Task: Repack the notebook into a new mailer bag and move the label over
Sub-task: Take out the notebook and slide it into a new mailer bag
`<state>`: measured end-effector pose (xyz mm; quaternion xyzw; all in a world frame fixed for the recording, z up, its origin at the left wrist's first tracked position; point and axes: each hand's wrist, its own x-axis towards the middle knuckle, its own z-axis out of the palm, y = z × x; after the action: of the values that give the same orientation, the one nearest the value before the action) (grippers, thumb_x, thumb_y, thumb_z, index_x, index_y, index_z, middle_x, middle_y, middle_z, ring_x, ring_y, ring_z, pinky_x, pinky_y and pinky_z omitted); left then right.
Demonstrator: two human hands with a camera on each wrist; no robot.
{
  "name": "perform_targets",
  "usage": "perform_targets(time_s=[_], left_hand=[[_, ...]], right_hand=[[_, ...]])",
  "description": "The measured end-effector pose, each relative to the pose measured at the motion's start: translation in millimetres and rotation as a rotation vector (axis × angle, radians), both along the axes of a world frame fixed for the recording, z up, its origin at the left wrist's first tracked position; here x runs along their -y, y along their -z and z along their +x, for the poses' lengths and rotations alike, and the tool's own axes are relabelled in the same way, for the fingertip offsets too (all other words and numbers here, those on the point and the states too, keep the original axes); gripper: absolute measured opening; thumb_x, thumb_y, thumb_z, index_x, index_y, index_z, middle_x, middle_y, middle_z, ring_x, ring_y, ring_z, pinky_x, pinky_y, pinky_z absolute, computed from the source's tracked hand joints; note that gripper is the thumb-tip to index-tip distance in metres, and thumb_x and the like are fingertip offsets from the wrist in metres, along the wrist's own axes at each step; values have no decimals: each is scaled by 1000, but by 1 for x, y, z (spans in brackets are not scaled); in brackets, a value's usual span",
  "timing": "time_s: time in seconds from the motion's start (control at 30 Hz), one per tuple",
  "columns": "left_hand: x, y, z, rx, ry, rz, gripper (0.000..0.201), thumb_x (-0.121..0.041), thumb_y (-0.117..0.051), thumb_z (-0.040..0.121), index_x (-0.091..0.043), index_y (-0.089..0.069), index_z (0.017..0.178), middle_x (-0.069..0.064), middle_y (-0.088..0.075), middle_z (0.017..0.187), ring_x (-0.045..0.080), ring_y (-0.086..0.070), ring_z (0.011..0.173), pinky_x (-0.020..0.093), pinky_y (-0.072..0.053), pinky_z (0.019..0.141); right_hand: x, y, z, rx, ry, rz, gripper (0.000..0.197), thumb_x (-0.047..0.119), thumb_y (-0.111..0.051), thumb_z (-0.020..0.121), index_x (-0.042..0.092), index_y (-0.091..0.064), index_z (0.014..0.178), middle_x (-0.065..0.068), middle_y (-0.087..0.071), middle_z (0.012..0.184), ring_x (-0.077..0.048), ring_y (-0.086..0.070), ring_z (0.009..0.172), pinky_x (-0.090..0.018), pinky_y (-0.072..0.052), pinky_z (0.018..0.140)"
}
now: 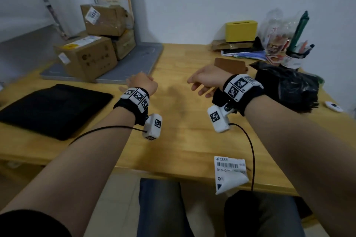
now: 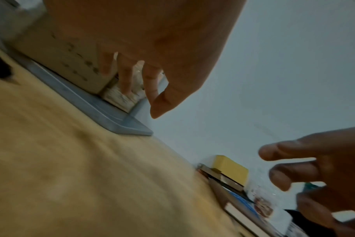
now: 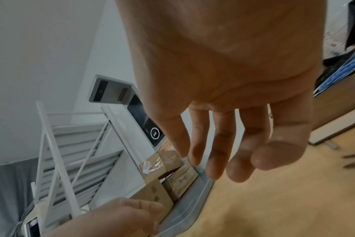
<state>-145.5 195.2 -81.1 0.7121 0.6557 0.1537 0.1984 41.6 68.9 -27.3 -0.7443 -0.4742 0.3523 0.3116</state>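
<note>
Hovering empty and slack-fingered over the counter [image 1: 173, 131], both hands [image 1: 142, 84] [image 1: 205, 81] well apart from the label [image 1: 230, 174] overhanging the near edge, likely to slip off if brushed.

My left hand [image 1: 141, 84] and right hand [image 1: 205, 81] hover empty over the table [image 1: 183, 131] at mid-frame. A black bag [image 1: 52, 109] lies at left, the label [image 1: 230, 174] at lower right, crumpled black plastic [image 1: 289, 86] at right.

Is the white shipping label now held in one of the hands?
No, the shipping label lies alone at the table's near edge, while both hands hover empty above the table.
</note>
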Motion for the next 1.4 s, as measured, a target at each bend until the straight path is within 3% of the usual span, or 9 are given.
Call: perform_targets(time_s=[0.17, 0.4, 0.47, 0.57, 0.67, 0.77, 0.93, 1.2, 1.4], left_hand=[[-13, 10, -50, -256, -135, -193, 60, -37, -51, 85, -19, -44, 142, 18, -3, 163, 40, 7, 149, 63, -4, 115], [-13, 15, -82, -197, -291, -330, 38, -32, -54, 86, -4, -57, 112, 22, 7, 162, 45, 13, 146, 61, 2, 116], [-15, 16, -87, -148, -370, -319, 50, -34, -53, 89, -2, -51, 127, 19, 9, 162, 42, 10, 147, 56, 0, 118], [-25, 19, -88, -68, -408, -353, 87, -43, -51, 85, -1, -16, 153, 17, 5, 163, 40, 3, 148, 54, -6, 118], [-31, 20, -89, -92, -332, -319, 63, -41, -44, 79, -4, -47, 130, 21, -20, 156, 44, -17, 141, 59, -16, 111], [-26, 21, -97, -115, -288, -227, 22, -29, -48, 87, -9, -49, 96, 16, -39, 142, 38, -30, 133, 57, -22, 106], [-26, 29, -118, -118, -268, -143, 23, -31, -54, 92, -9, -61, 95, 15, -56, 124, 37, -38, 127, 57, -24, 102], [-27, 32, -124, -174, -385, -128, 54, -50, -53, 93, -8, -56, 127, 18, -18, 158, 43, -6, 145, 58, -13, 114], [-36, 30, -139, -89, -445, -98, 34, -27, -56, 92, -9, -55, 121, 17, -40, 142, 39, -25, 134, 59, -27, 105]], right_hand=[[-20, 8, -27, 17, -58, -52, 23, 26, -66, 95, 11, -73, 112, -4, -74, 90, -20, -65, 65, -21, -49, 48], [-39, 13, -48, 27, -96, -93, 23, 28, -68, 94, 13, -73, 111, -2, -76, 87, -18, -67, 62, -30, -50, 61], [-42, 14, -52, 34, -102, -103, 23, 28, -67, 94, 13, -73, 111, -2, -76, 87, -18, -67, 62, -30, -50, 62], [-44, 16, -57, 28, -102, -113, 23, 28, -67, 95, 14, -73, 112, -2, -76, 88, -18, -67, 64, -31, -50, 64], [-45, 19, -59, 21, -95, -126, 23, 28, -67, 94, 14, -73, 111, -2, -76, 87, -19, -68, 66, -33, -50, 67], [-44, 22, -58, 12, -91, -134, 24, 28, -67, 94, 13, -72, 112, -1, -76, 85, -19, -68, 66, -34, -50, 69], [-44, 27, -57, 1, -92, -150, 25, 27, -68, 93, 12, -72, 113, -1, -76, 84, -19, -68, 65, -35, -51, 68], [-50, 28, -63, -6, -120, -162, 23, 27, -68, 93, 13, -71, 112, -1, -76, 85, -18, -68, 61, -36, -53, 67], [-50, 30, -65, -11, -123, -163, 24, 28, -69, 93, 14, -71, 111, -1, -77, 85, -19, -69, 65, -37, -53, 70]])
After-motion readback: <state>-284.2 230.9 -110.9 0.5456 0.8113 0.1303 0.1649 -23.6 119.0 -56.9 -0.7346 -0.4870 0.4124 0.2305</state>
